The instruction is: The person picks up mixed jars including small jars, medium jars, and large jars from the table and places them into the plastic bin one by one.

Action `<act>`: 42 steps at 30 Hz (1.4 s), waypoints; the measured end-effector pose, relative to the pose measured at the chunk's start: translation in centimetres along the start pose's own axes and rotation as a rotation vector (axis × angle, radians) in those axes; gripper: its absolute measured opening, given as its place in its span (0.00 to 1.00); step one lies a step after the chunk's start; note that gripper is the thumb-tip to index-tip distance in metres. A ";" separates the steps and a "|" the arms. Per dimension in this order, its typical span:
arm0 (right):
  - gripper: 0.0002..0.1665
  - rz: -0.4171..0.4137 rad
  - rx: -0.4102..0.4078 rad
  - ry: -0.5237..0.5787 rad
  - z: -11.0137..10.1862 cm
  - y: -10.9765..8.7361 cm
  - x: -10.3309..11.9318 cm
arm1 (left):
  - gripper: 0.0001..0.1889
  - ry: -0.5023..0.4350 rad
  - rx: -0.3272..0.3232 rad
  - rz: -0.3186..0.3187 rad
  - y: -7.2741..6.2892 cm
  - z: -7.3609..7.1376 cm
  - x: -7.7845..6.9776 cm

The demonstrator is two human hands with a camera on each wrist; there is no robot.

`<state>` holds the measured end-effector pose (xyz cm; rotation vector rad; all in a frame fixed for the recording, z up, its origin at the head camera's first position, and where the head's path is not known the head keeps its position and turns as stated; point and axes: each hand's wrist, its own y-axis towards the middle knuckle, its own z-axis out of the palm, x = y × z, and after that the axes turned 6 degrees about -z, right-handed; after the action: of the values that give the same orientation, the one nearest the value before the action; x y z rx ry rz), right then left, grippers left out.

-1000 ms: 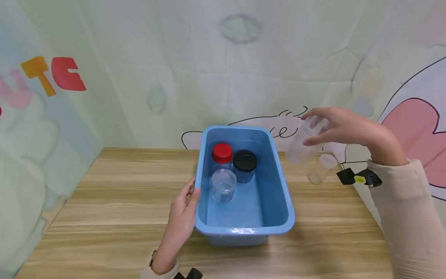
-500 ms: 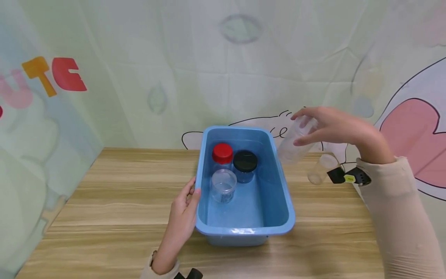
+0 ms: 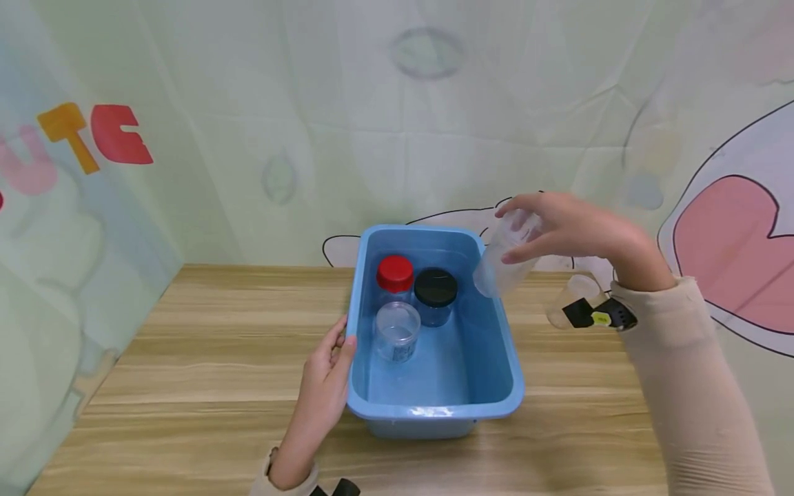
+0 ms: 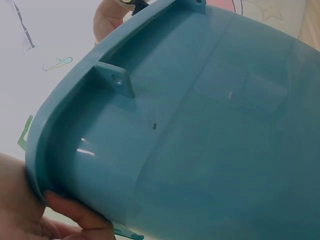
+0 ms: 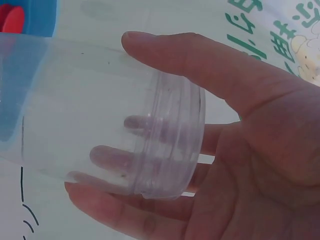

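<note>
A clear plastic jar (image 3: 501,265) hangs tilted over the right rim of the blue tub (image 3: 434,411), gripped near its ribbed top end by my right hand (image 3: 558,227). In the right wrist view, thumb and fingers lie on opposite sides of this jar (image 5: 85,110). My left hand (image 3: 325,372) holds the tub's left rim; in the left wrist view its fingers (image 4: 80,212) curl at the rim's corner. Inside the tub stand a red-lidded jar (image 3: 395,274), a black-lidded jar (image 3: 435,288) and a clear jar (image 3: 398,332), grouped toward the back left.
A smaller clear jar (image 3: 561,313) stands on the wooden table (image 3: 248,358) to the right of the tub, partly hidden by the strap at my right wrist. A printed cloth backdrop (image 3: 279,138) rises behind the table and along its sides.
My right hand has moved left with the clear jar, from right of the tub to over its right rim. The left hand and the tub have stayed put.
</note>
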<state>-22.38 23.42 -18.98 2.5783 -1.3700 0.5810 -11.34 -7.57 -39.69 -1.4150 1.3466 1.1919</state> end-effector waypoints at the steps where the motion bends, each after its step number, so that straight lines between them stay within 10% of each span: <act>1: 0.40 -0.001 0.000 0.002 0.1 0.1 0.1 | 0.25 0.001 -0.004 0.002 0.0 0.0 0.0; 42: 0.32 -0.085 0.111 0.003 5.0 4.3 0.9 | 0.25 -0.024 0.015 0.026 0.0 0.1 -0.2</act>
<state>-24.13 18.72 -23.33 2.7059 -1.2533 0.6647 -11.30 -7.42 -39.50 -1.3723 1.3586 1.2096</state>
